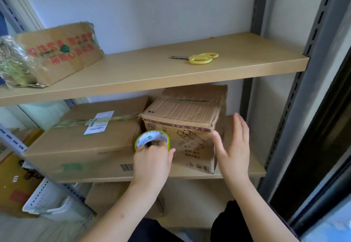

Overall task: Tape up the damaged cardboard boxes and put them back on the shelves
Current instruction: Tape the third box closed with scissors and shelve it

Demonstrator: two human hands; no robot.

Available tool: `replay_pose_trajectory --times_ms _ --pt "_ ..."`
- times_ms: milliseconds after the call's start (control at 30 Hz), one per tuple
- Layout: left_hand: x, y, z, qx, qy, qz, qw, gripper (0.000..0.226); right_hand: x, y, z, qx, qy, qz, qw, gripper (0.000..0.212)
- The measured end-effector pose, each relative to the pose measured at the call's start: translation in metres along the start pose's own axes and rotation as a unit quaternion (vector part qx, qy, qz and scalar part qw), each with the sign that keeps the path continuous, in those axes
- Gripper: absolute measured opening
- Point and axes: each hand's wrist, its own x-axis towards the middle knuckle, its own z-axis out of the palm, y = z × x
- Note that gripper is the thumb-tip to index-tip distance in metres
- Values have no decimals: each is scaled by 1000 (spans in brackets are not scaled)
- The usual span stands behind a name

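Observation:
A small worn cardboard box with a creased top stands on the middle shelf, right of a long flat box with a white label. My left hand grips a roll of tape with a green and white core, held against the small box's front left. My right hand hovers open, fingers spread, just right of that box's front corner. A third box with red print and torn tape lies on the upper shelf at the left.
Yellow-handled scissors lie on the upper shelf, right of centre. Grey slotted uprights frame the shelving on the right. Below are another cardboard box, a white perforated basket and a yellow box at far left.

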Motion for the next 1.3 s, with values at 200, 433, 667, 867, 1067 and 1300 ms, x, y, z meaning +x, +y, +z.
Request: replay_pose_trajectory --times_ms 200,433,667,867,1067,1300 --pt "6 -16 -13 -12 13 5 1000 39 66 -36 3 -234 -309 -311 868 94" --pt "4 -41 -2 -129 -48 118 983 35 84 -10 -4 -225 -363 -345 836 89" --pt "-12 -49 -14 -151 -46 147 977 12 89 -10 -17 -205 -402 -326 831 79" --pt "-9 -69 -18 -35 -8 51 998 55 104 10 -68 -120 -428 -260 857 73" --pt "-14 -64 -29 -170 -94 170 966 18 107 13 -92 -114 -415 -237 871 78" --pt "-6 -91 -43 -46 -31 69 996 16 104 -9 -68 -140 -461 -274 832 71"
